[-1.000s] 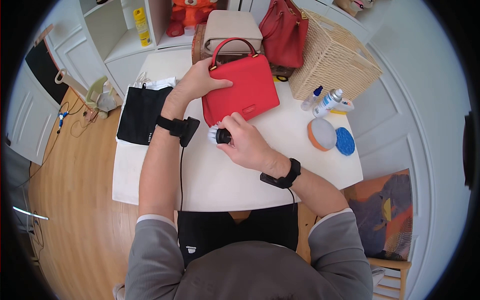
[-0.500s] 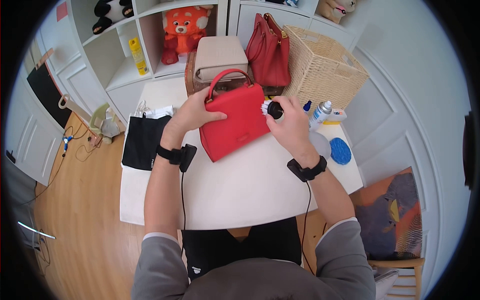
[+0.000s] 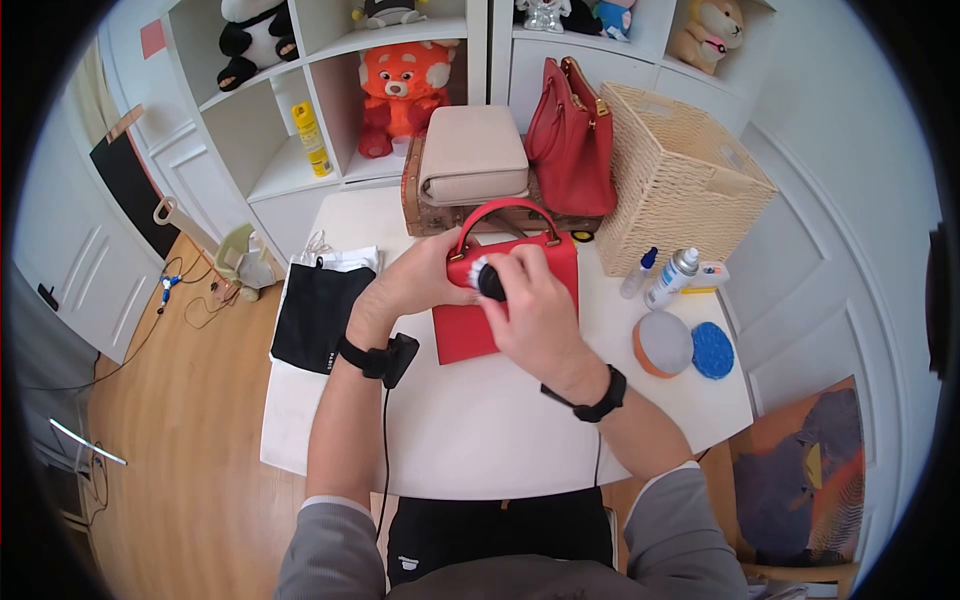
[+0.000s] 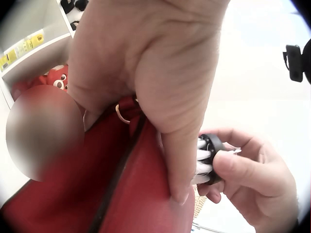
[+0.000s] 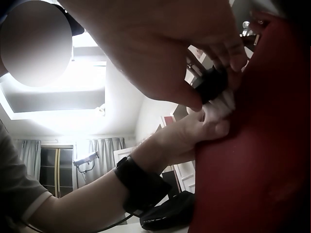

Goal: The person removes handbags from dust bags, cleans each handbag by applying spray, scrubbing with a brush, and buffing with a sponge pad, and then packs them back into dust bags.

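A red handbag (image 3: 465, 338) with a single top handle stands tilted on the white table. My left hand (image 3: 420, 280) grips its upper left side, thumb (image 4: 181, 165) on the front face and the other fingers behind it. With fingertips and thumb, my right hand (image 3: 545, 320) holds a small round scrub brush (image 4: 212, 158) with a black body and white bristles. Those bristles are against the upper front of the bag, close by the left thumb. The right wrist view shows the bristles (image 5: 221, 106) right at the red surface.
Left of the bag lies a black cloth pouch (image 3: 318, 318). To the right are a spray can (image 3: 672, 278), a small clear bottle (image 3: 636, 276), a grey-and-orange round pad (image 3: 662, 345) and a blue scrubber (image 3: 712, 350). Behind stand a beige bag (image 3: 474, 150), another red bag (image 3: 572, 150) and a wicker basket (image 3: 690, 180).
The brush in my right hand went from the bag's lower left corner to its right side, then to the upper front beside my left thumb. The left hand keeps its hold on the bag.
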The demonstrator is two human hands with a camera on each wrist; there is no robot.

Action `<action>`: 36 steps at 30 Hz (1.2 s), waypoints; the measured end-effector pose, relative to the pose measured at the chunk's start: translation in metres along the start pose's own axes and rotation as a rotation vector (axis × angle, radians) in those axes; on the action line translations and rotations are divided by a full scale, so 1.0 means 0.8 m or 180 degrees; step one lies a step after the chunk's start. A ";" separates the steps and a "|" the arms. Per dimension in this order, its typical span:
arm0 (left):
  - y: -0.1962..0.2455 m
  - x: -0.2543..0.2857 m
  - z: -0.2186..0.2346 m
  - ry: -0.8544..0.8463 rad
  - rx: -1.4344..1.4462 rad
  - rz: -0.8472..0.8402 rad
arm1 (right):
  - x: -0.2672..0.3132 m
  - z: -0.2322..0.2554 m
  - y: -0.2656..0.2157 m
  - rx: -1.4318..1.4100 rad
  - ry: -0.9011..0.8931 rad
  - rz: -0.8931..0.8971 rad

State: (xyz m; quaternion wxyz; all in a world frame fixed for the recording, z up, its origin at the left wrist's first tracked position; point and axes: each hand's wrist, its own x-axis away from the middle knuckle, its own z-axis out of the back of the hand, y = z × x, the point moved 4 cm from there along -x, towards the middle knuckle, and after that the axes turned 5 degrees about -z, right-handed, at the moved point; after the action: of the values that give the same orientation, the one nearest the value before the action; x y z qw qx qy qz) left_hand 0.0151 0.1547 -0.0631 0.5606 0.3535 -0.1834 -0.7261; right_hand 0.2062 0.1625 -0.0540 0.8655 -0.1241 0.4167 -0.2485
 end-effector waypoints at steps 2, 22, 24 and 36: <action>0.007 -0.001 0.000 0.0035 0.0036 0.0199 | -0.001 0.010 0.012 0.0226 0.0004 -0.0104; -0.047 -0.008 -0.010 0.0790 0.1111 0.0354 | 0.043 -0.062 -0.021 -0.0045 -0.0360 0.0777; -0.044 -0.006 -0.007 0.0587 0.0530 0.0456 | 0.043 -0.061 -0.014 0.0056 -0.0559 0.0408; -0.040 -0.015 -0.008 0.0909 -0.0041 0.0571 | -0.011 0.024 0.070 0.1464 0.0030 -0.0793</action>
State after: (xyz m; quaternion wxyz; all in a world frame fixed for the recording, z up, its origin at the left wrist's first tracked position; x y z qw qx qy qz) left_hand -0.0009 0.1768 -0.0851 0.6458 0.4317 -0.1280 -0.6167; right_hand 0.2352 0.2144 -0.0597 0.8317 0.0267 0.3349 -0.4420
